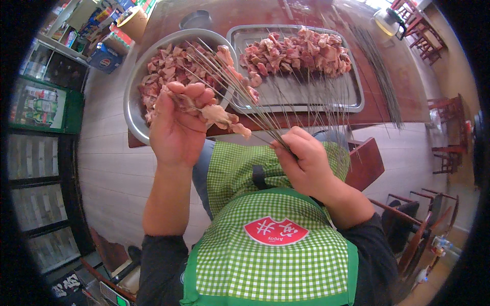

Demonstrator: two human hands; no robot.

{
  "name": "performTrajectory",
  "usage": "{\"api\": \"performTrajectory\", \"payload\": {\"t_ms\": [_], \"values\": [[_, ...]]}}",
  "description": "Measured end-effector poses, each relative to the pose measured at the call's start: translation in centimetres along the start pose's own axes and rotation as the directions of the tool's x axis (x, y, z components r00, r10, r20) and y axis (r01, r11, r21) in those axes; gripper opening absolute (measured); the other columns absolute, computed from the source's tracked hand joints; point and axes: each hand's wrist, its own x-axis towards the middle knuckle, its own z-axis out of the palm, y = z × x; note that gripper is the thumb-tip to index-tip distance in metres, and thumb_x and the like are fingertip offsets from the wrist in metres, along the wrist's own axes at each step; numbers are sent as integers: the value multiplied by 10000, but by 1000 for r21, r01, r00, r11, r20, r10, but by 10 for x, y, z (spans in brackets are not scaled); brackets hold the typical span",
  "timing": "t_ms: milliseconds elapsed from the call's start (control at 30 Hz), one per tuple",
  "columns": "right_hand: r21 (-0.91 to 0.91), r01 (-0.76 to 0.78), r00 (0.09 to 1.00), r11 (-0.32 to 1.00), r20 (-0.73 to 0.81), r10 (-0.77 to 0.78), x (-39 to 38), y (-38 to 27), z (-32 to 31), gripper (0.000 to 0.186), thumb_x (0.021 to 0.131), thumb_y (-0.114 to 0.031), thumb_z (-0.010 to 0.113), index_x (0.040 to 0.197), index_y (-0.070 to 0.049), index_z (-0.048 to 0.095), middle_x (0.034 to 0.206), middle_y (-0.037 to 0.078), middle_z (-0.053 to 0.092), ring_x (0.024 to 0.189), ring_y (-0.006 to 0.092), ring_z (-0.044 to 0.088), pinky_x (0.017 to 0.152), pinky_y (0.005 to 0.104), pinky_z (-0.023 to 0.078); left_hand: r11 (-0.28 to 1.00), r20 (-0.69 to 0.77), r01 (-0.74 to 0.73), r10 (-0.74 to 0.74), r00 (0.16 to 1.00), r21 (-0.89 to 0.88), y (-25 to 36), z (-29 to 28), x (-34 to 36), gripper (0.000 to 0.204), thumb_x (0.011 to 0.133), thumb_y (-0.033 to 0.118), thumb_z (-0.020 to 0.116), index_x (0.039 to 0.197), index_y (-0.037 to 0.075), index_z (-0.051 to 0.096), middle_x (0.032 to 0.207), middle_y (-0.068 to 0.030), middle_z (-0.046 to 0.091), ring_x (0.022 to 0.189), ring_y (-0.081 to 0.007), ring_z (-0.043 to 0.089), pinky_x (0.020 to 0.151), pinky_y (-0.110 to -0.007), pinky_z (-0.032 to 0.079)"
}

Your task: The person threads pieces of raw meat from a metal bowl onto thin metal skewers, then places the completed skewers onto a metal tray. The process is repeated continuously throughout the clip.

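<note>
My right hand (306, 158) is closed round the lower ends of a bunch of thin metal skewers (263, 115), which fan up and left over the bowl. Chunks of raw meat (219, 116) are threaded on one skewer pointing at my left palm. My left hand (178, 122) is palm up with its fingers curled over a piece of raw meat near that skewer's tip. Several other skewers in the bunch carry meat at their far ends. Beyond my left hand, a round steel bowl (131, 102) holds a heap of cut raw meat (168, 66).
A steel tray (357, 97) bears a pile of skewered meat (296, 53), handles toward me. Bare skewers (377, 71) lie right of it on the brown table (413, 97). A small metal dish (195, 20) sits behind the bowl. Stools (449, 127) and a glass jug (388, 23) are at right.
</note>
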Motion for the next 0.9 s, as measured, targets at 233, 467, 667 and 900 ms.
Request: {"api": "performTrajectory", "payload": {"t_ms": [233,467,667,900], "values": [[15,3,1000,1000,2,-3,2,-3,0,95,896,-2,652,990,15,654,820,145,573,729,307,587,638,382,477,974,-38,-91,101,994,206,-20,11,-5,346,1096,325,434,1215,45,598,1148,-130,672,1098,-278,646,971,-438,529],[25,-6,1000,1000,-28,7,1,-5,-1,129,899,31,617,1017,15,666,828,127,579,725,263,580,640,354,463,934,-42,-81,102,994,349,-29,18,-2,301,1070,186,508,1315,12,530,1193,-147,655,1106,-224,644,972,-376,536],[-39,-8,992,999,-127,3,1,-5,-15,240,970,-25,576,1205,13,544,893,142,612,749,249,618,683,359,502,687,-73,-10,92,993,727,-22,21,2,497,1021,87,570,1476,10,383,1286,-151,614,1134,-195,629,992,-321,516],[154,-341,895,927,-248,370,33,9,-52,112,998,-76,513,1091,-37,463,783,100,636,687,196,655,585,350,503,750,-86,26,41,995,661,-4,6,3,418,1027,134,575,1418,8,499,1351,-139,600,1162,-194,632,964,-306,526]]}}
